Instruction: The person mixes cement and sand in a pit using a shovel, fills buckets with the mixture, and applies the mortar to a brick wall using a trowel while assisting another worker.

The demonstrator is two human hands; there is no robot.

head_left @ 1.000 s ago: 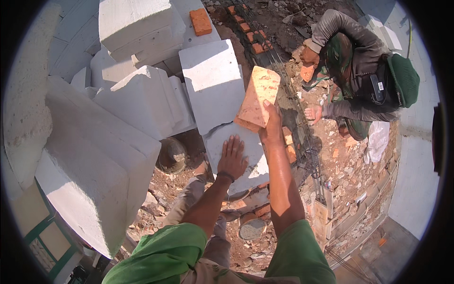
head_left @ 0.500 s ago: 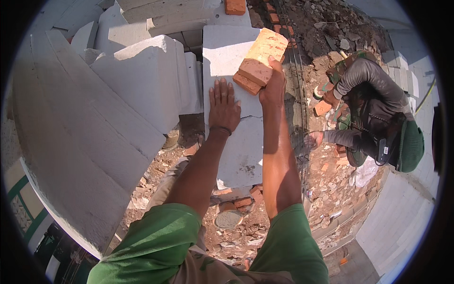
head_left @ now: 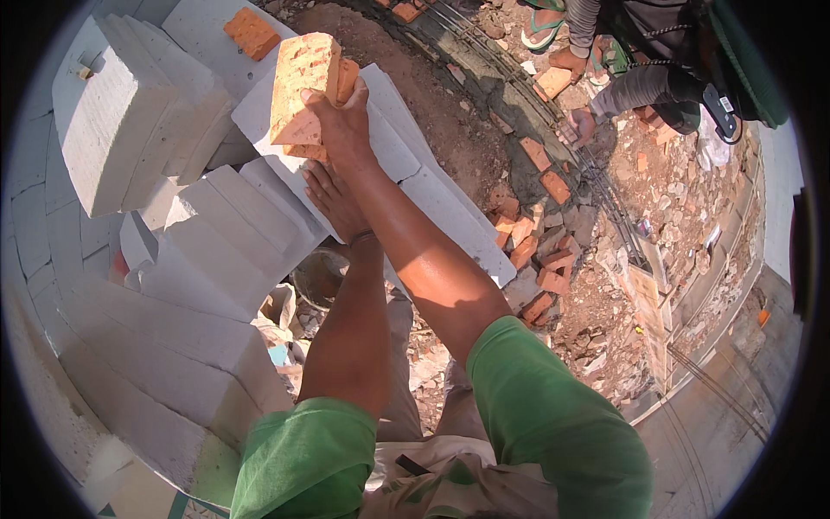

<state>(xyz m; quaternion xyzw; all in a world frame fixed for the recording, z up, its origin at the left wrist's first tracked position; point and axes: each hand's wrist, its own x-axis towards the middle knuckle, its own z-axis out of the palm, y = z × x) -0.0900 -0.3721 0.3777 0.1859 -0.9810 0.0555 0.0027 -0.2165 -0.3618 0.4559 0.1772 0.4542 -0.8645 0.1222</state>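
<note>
My right hand grips a pair of orange bricks, its thumb on the upper brick. Partly covered, the lower brick sticks out beneath it. Both are above the far part of a long, pale concrete block that has a crack across it. Fingers stretched out, my left hand lies flat on that same block, just nearer than the bricks and partly behind my right wrist.
A lone orange brick sits on a pale block farther off. Stacked light blocks crowd the left. At upper right a co-worker's hand touches a brick beside a mortar strip with steel bars. Loose bricks lie on rubble.
The whole view has turned, so the block now slants and the co-worker appears higher. The bricks stay in my right hand, and my left hand remains on the block, now closer to the right.
</note>
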